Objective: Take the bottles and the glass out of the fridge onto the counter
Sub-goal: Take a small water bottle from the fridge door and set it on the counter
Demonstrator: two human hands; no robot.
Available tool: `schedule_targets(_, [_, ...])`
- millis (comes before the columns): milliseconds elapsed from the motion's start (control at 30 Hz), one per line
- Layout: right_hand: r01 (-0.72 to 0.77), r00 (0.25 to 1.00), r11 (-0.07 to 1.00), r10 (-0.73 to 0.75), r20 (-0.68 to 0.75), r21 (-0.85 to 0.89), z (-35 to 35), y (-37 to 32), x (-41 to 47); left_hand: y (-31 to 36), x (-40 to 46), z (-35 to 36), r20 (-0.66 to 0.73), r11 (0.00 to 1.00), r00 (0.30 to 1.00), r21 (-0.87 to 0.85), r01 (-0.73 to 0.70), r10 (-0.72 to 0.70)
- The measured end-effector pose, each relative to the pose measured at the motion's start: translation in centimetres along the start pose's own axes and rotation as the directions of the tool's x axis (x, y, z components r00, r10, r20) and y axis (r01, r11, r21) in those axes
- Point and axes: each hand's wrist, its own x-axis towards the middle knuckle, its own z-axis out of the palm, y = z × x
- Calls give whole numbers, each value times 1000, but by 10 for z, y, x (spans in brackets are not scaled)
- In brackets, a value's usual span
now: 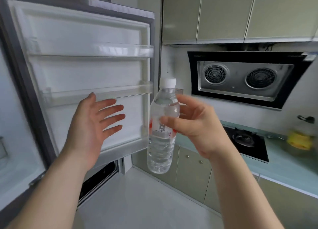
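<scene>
**kitchenlurker:** ok so where's the bottle right now? in the fridge or out?

**me:** out. I've got 1 clear bottle [161, 125] in my right hand [194, 122], thumb across the label and the other fingers curled round the far side, so I'm gripping it about the middle. It's upright, white cap on top, hanging in the air just past the edge of the open door [89, 70], over the floor. It isn't touching the counter [282, 166], which is off to my right

**kitchenlurker:** and your other hand?

**me:** my left hand [96, 123] is holding nothing. Palm turned toward the bottle, fingers straight and spread, hovering in front of the lower part of the door, near the bottle but not touching it

**kitchenlurker:** anything left in the door?

**me:** I can see 2 clear shelves in it and they're pretty blurry, so I can't tell what's in them. The inside of the fridge is mostly out of shot on my left

**kitchenlurker:** what's on the counter side?

**me:** a black hob [246, 141] set into the counter, a hood [244, 79] with 2 round grilles on the wall above it, and something yellow [300, 140] further right that's too blurred to name
</scene>
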Motion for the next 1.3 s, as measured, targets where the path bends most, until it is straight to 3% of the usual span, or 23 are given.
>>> schedule_targets(400, [-86, 951, 941, -21, -309, -328, -208, -5, -124, -100, -55, 227, 247, 982, 951, 4, 191, -186])
schedule_targets(567, [-174, 891, 904, -24, -453, -390, -297, -17, -186, -146, -90, 329, 410, 961, 872, 55, 270, -268])
schedule_targets(667, [-234, 816, 893, -35, -577, -385, -341, -25, -224, -171, -110, 386, 510, 948, 804, 80, 309, -305])
schedule_targets(933, [-439, 556, 818, -78, -828, -371, -438, -44, -311, -234, -153, 530, 744, 899, 547, 169, 403, -385])
schedule_targets(1300, [-664, 127, 720, -158, -979, -202, -515, -55, -365, -313, -195, 712, 916, 800, 48, 323, 505, -399])
